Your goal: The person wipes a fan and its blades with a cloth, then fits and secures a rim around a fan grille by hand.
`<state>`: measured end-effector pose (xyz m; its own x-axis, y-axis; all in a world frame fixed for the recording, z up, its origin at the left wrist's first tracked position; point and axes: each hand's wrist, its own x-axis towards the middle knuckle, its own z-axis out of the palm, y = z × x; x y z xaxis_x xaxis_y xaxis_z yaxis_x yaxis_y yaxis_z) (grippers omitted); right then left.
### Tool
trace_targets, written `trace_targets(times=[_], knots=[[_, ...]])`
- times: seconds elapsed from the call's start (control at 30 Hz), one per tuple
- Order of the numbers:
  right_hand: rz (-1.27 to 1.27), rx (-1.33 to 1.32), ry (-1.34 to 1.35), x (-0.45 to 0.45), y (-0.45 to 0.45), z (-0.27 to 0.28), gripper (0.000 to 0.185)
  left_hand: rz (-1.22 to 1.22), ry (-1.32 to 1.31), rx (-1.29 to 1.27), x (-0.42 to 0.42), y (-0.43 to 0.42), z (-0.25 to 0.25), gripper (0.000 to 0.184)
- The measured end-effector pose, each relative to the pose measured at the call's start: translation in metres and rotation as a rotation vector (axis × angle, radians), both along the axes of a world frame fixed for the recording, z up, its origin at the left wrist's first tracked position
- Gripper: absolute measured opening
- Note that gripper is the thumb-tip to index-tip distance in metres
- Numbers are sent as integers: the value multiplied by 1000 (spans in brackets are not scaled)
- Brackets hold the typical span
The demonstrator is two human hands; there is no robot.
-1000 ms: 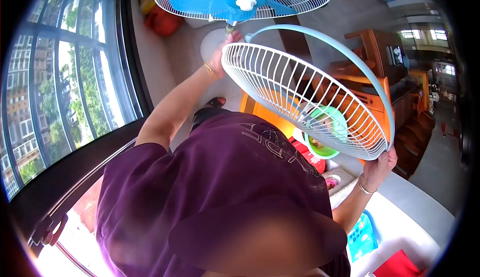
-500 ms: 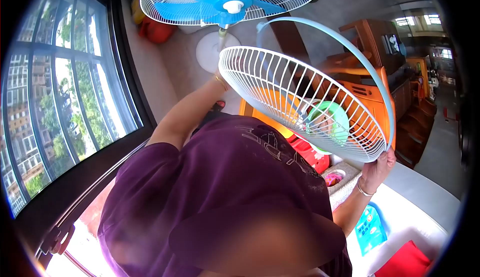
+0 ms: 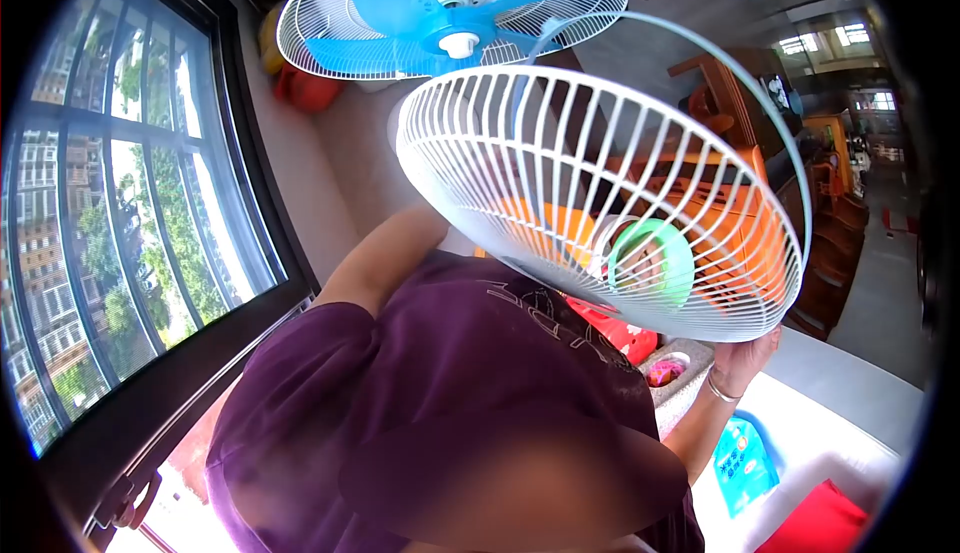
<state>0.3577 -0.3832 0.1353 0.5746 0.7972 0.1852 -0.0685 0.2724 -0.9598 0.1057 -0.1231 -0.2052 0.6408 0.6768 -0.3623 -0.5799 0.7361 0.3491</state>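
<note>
My right hand [image 3: 745,355] pinches the lower right rim of a white fan grille [image 3: 590,168], its thumb and fingers closed at the edge. The grille is tilted in front of my chest. A pale blue hoop [image 3: 745,78] arches beyond it and runs down toward its right edge. My left forearm [image 3: 385,253] reaches up to the grille's left side, where the hand is hidden behind it. Past the grille stands a fan with blue blades [image 3: 458,38] and a white rear grille [image 3: 300,28]; its blades are uncovered toward me.
A barred window [image 3: 150,193] lies on the left. Behind the grille are a green round item [image 3: 680,263] and orange wooden furniture [image 3: 740,218]. A blue packet [image 3: 745,468] and red cloth [image 3: 820,521] lie on a white surface at lower right.
The white grille and the hoop have come closer and shifted, with the grille's left edge moving left. My left hand has gone out of sight behind it. My right hand has moved slightly down.
</note>
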Motion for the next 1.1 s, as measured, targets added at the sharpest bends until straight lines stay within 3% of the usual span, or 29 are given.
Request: trace_targets(times=[0.13, 0.2, 0.23, 0.3, 0.33, 0.43, 0.67, 0.73, 0.9, 1.03, 1.1], knots=[[-53, 3, 108, 4, 0, -5, 39, 39, 63, 82, 7, 14, -11, 43], [-62, 11, 145, 6, 2, -4, 38, -26, -90, 59, -5, 14, -2, 43], [-69, 27, 180, 8, 3, -4, 37, -133, -299, -61, -20, 10, 25, 47], [-86, 14, 175, 10, 2, -5, 37, -146, 1, 129, -32, 6, 68, 49], [-40, 35, 175, 7, 5, -3, 35, -185, -25, 130, -42, 8, 54, 49], [22, 55, 205, 3, 11, -3, 33, -109, -15, 136, -47, 9, 92, 47], [-84, -11, 314, 1, 15, -3, 34, -57, 9, 103, -36, 16, 123, 44], [-113, -21, 306, 1, 14, -4, 33, 89, 75, 79, -31, 16, 134, 39], [-203, 2, 326, 14, 2, -23, 42, 177, 48, 85, -24, 16, 150, 35], [-190, 31, 313, 16, -7, -37, 43, 271, 219, 75, -21, 17, 171, 36], [-176, 83, 305, 17, -9, -41, 45, 346, 289, 202, -20, 20, 185, 40]])
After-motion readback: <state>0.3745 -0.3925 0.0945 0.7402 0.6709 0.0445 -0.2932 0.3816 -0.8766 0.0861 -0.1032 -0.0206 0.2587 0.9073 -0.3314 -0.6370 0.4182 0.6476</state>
